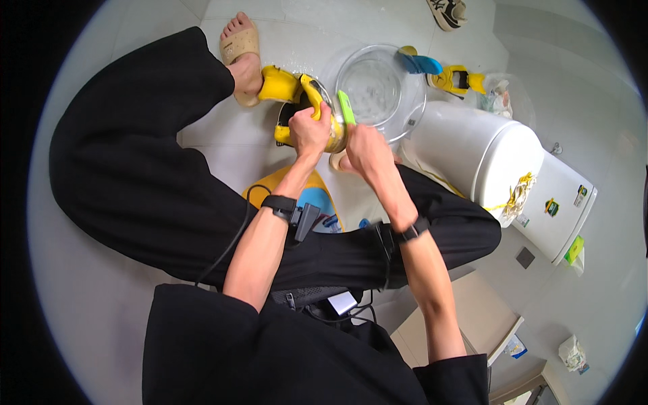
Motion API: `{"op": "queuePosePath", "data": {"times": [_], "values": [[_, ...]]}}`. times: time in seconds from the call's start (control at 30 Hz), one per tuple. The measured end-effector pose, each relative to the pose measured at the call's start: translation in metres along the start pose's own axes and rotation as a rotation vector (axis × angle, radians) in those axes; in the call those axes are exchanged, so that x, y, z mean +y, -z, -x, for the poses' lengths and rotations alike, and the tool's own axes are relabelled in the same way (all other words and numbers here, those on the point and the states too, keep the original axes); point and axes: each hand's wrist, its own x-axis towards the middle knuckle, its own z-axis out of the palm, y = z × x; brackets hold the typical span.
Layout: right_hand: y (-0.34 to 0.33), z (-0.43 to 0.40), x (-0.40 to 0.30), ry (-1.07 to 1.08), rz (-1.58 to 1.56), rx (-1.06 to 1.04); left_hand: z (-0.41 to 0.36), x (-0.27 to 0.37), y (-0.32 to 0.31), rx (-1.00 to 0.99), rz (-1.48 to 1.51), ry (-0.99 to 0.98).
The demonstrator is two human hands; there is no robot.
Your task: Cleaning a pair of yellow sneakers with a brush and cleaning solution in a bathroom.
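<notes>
My left hand (310, 130) grips a yellow and black shoe (315, 91) by its upper, just above the floor between my feet. The shoe lies tilted, with its tongue (279, 84) folded out to the left and some whitish suds along its sole side. In my right hand (368, 147) is a bright green brush (346, 107), held against or very close to the sole edge; its bristles are hidden. Right beside the shoe stands a clear round plastic basin (415, 109) holding slightly cloudy water. A blue insole (421, 64) rests over the basin's far right rim.
Beyond the basin lie another yellow shoe (449, 80) and a clear bag of waste (501, 98). To the right is a white toilet (450, 136) with yellow and white laces (520, 195) on its lid. A sneaker (447, 12) sits farther off. A cable (226, 250) runs along my left arm.
</notes>
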Motion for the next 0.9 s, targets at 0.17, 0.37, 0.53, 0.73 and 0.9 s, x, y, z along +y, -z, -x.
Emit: {"op": "queuePosePath", "data": {"times": [0.17, 0.37, 0.53, 0.73, 0.9], "values": [[0.014, 0.071, -0.024, -0.096, -0.096, -0.039, -0.01, 0.006, 0.006, 0.044, 0.088, -0.021], [-0.002, -0.004, -0.004, 0.007, 0.092, -0.104, -0.006, 0.0, 0.004, 0.004, -0.008, -0.078], [0.016, 0.049, -0.012, 0.019, -0.004, -0.116, -0.018, 0.005, 0.015, 0.022, 0.008, -0.052], [0.008, 0.001, 0.007, 0.087, 0.087, -0.111, -0.018, -0.005, 0.014, -0.093, -0.06, -0.073], [0.033, 0.04, 0.003, 0.132, 0.07, -0.145, -0.038, -0.013, 0.026, -0.063, -0.083, -0.112]]}}
